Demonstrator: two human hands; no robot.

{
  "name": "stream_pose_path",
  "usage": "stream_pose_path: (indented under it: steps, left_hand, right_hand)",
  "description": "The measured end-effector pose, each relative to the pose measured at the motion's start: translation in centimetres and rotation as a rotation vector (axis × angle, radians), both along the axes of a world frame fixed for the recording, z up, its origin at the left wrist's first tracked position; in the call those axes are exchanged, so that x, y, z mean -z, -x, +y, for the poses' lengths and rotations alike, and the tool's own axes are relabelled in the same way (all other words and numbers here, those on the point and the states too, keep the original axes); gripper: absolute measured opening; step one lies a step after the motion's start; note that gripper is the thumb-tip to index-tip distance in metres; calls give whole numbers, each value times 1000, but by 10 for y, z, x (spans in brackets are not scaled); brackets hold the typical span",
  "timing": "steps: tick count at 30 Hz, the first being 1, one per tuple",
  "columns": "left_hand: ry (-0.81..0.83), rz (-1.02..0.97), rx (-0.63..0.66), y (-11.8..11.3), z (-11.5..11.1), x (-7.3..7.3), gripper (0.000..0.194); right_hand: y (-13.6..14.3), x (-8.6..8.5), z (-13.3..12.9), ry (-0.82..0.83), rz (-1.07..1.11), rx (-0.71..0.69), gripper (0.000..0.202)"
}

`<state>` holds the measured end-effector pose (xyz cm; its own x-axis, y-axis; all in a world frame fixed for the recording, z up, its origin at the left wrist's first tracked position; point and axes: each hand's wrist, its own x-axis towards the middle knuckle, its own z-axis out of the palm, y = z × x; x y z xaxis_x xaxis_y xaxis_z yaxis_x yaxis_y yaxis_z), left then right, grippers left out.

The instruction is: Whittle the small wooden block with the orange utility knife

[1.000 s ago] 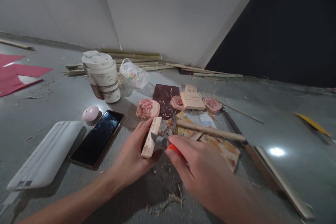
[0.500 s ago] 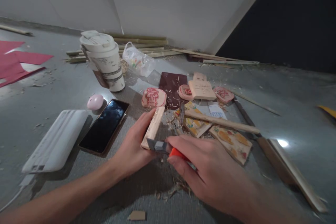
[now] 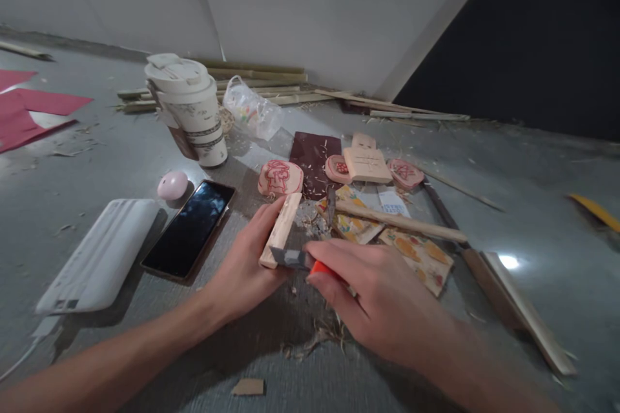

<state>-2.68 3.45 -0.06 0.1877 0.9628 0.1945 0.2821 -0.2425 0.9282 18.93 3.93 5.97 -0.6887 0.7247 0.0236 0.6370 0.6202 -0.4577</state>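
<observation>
My left hand [image 3: 252, 258] is closed around a pale block of wood [image 3: 283, 229], which stands tilted on its edge with a rough top face. In my right hand [image 3: 372, 290] is a knife [image 3: 293, 258] with a short grey blade and an orange-red handle, mostly hidden by the fingers. The blade lies across the near end of the wood. Just beyond the block rests an oval wooden piece [image 3: 279, 177] with a red drawing. A small hammer-like tool [image 3: 402, 219] with a wooden handle lies on patterned tiles [image 3: 419, 258] to the right.
A phone [image 3: 191, 229], a white power bank [image 3: 99, 255] and a pink case [image 3: 173, 185] lie at left. Behind them stand a lidded paper cup [image 3: 194, 110] and a clear plastic bag [image 3: 252, 110]. Bamboo strips [image 3: 271, 74] line the wall; a wooden strip [image 3: 530, 313] lies at right.
The blade has shifted slightly up along the wood, away from its near end. The whole view has slid a little; both hands keep their holds.
</observation>
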Motion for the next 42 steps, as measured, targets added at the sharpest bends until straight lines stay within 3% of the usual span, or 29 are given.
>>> stream_pose_path:
  steps: [7, 14, 22, 31, 36, 42]
  left_hand:
    - [-79, 89, -4, -1, -3, 8, 75]
    - [-183, 168, -5, 2, 0, 5, 47]
    - [-187, 128, 41, 4, 1, 5, 39]
    - [-185, 159, 35, 4, 2, 7, 54]
    - [-232, 193, 38, 4, 1, 6, 49]
    - [-215, 265, -11, 2, -2, 7, 58]
  right_hand:
    - [-2, 3, 1, -91, 26, 12, 35]
    - [1, 10, 5, -153, 47, 12, 33]
    - [-1, 13, 8, -135, 73, 3, 31]
    - [-2, 11, 9, -124, 49, 20, 31]
    - [0, 10, 7, -174, 18, 39, 30]
    - [1, 10, 4, -264, -50, 117, 30]
